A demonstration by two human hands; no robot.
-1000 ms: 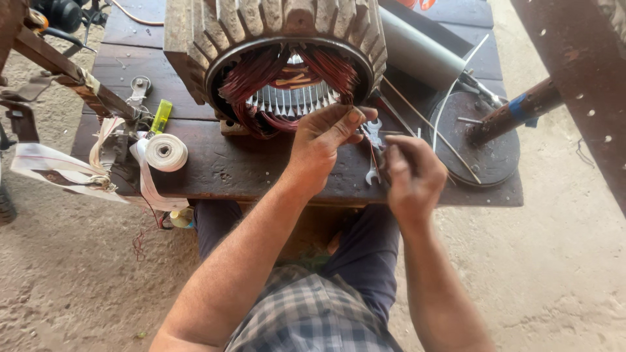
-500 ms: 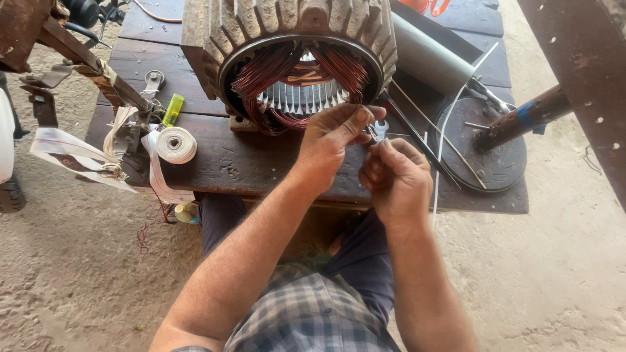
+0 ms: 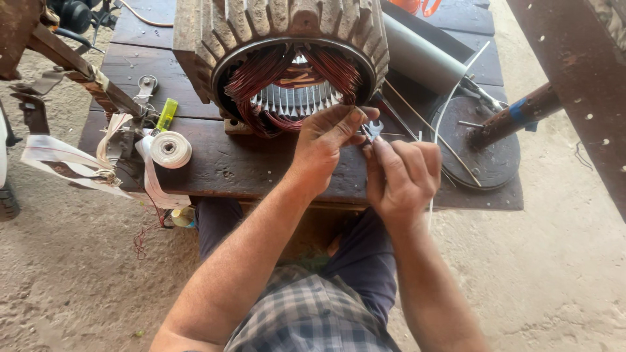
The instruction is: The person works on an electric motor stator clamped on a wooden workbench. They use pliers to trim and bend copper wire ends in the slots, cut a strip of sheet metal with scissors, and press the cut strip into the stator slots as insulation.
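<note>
My left hand (image 3: 326,140) and right hand (image 3: 401,176) are together just in front of the motor (image 3: 287,58) on the dark bench (image 3: 228,163), both pinching a small wrench (image 3: 372,130) between the fingertips. A roll of white tape (image 3: 171,149) lies left of the motor.

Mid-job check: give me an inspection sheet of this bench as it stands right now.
Surface: dark wooden bench, worn, standing on a sandy floor.
Job's things: finned motor stator with copper windings; a small spanner between both hands.
Clutter: white tape roll, yellow-green tool, grey tube, round metal plate, thin rods.
Grippers: left hand and right hand meet at the spanner in front of the stator.
Cables: white wire over the plate; loose tape strips at the bench's left edge.
Surroundings: rusty bar at right; rusty beam.
</note>
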